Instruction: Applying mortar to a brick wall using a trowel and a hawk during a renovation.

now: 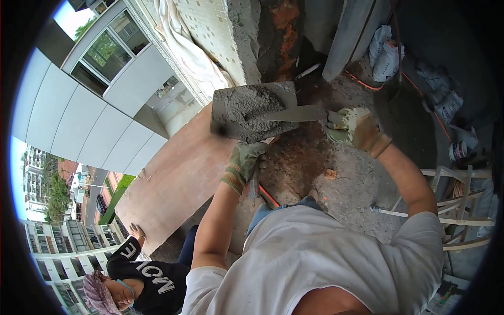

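White shirt nearest, left hand holds board bearing mortar.

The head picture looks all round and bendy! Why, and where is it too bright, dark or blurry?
In the head view, fisheye distortion curves the wall panels and leaves a black rim; same view, the upper-left sky glares nearly white, the bags at right sit in shade, and a dark blurry spot marks the lower-left corner of the mortar board.
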{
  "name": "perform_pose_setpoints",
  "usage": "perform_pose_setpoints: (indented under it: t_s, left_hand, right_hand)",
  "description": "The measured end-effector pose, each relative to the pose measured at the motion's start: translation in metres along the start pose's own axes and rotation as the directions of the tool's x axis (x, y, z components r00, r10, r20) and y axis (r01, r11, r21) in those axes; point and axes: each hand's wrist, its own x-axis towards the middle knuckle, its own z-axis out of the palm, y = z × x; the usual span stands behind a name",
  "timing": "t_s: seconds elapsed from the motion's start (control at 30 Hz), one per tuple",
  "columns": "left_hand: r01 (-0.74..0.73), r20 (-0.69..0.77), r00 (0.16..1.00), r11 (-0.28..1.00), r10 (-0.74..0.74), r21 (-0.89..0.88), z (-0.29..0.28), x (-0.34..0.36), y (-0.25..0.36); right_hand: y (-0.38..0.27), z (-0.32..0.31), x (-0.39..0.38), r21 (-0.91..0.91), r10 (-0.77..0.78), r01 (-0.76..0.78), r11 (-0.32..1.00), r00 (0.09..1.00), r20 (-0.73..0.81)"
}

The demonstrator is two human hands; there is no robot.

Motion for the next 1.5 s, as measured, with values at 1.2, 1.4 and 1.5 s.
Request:
perform_pose_setpoints:
  t_s: [1.2,1.4,1.5]
  left_hand:
    - [0.015,0.107,0.994,0.994,-0.027,0.108,-0.088,0.014,0.043]
    - [0.034,0.131,0.99,0.997,-0.044,0.072,-0.097,0.028,0.043]
    - [0.033,0.173,0.984,0.995,-0.049,0.092,-0.094,0.029,0.045]
  right_hand:
    - [-0.07,-0.018,0.335,0.705,0.413,0.222,0.673,0.678,-0.608]
    - [-0.069,-0.051,0.351,0.908,0.732,-0.18,0.377,0.659,-0.173]
    - [-0.07,-0.06,0.34,0.911,0.743,-0.212,0.353,0.656,-0.135]
